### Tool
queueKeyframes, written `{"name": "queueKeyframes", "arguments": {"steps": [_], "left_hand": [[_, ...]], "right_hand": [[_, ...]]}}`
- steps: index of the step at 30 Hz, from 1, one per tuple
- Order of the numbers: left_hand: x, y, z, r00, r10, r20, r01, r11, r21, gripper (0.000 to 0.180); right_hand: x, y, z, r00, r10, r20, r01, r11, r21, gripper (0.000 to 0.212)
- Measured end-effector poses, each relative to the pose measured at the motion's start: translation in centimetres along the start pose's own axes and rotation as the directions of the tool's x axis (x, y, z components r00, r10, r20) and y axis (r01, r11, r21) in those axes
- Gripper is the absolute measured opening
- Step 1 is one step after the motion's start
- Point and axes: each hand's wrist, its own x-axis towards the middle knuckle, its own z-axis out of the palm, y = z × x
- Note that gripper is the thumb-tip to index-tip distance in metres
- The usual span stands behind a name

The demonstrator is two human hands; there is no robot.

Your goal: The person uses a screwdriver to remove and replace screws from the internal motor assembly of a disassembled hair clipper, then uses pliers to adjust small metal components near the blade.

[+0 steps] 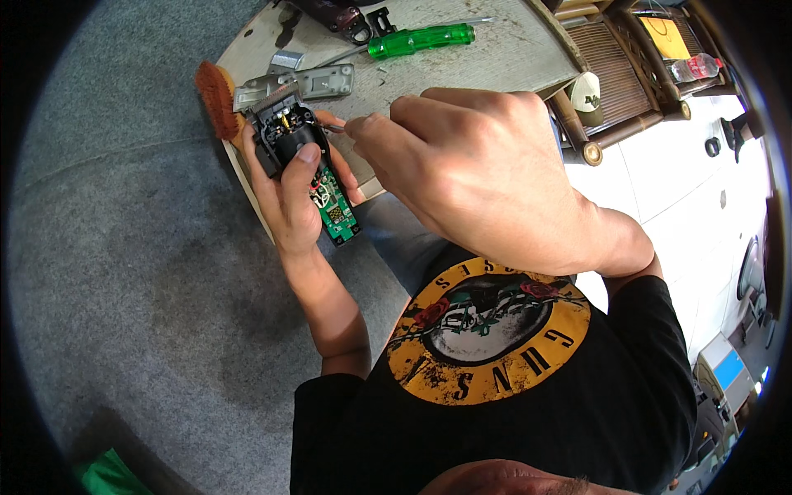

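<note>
My left hand (295, 202) is wrapped round an opened hair clipper (285, 147), its thumb pressing on the black body. The clipper's blade head points away from me, and its inner parts are exposed. A green circuit board (337, 214) with wires shows at its near end. Just right of the clipper, my right hand (466, 161) is closed with its fingers pinched. A thin metal tool tip (333, 128) sticks out from that pinch toward the clipper's side. The rest of the tool is hidden by the hand, so its kind cannot be made out.
On the worn tabletop (511, 70) lie a green-handled screwdriver (421, 41), a silver clipper cover (326, 82) and a dark maroon device (334, 18). A brown-bristled brush (217, 103) rests at the table's left edge. To the right stands a bamboo bench (615, 70) with a bottle (695, 68).
</note>
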Motion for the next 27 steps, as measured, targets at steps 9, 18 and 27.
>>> {"name": "queueKeyframes", "arguments": {"steps": [9,18,27], "left_hand": [[0.07,0.18,0.45,1.0,0.023,-0.013,-0.022,0.999,0.028,0.045],[0.08,0.31,0.56,0.999,0.037,-0.006,-0.037,0.998,0.048,0.038],[0.1,0.0,0.25,0.998,0.057,0.003,-0.057,0.997,0.056,0.045]], "right_hand": [[0.09,-0.04,-0.34,1.0,0.0,0.017,0.0,1.0,-0.012,0.015],[0.21,-0.16,-0.6,0.999,-0.005,0.045,0.005,1.0,-0.009,0.017],[0.37,-0.27,-0.61,0.999,-0.01,0.051,0.011,1.0,-0.015,0.017]]}}
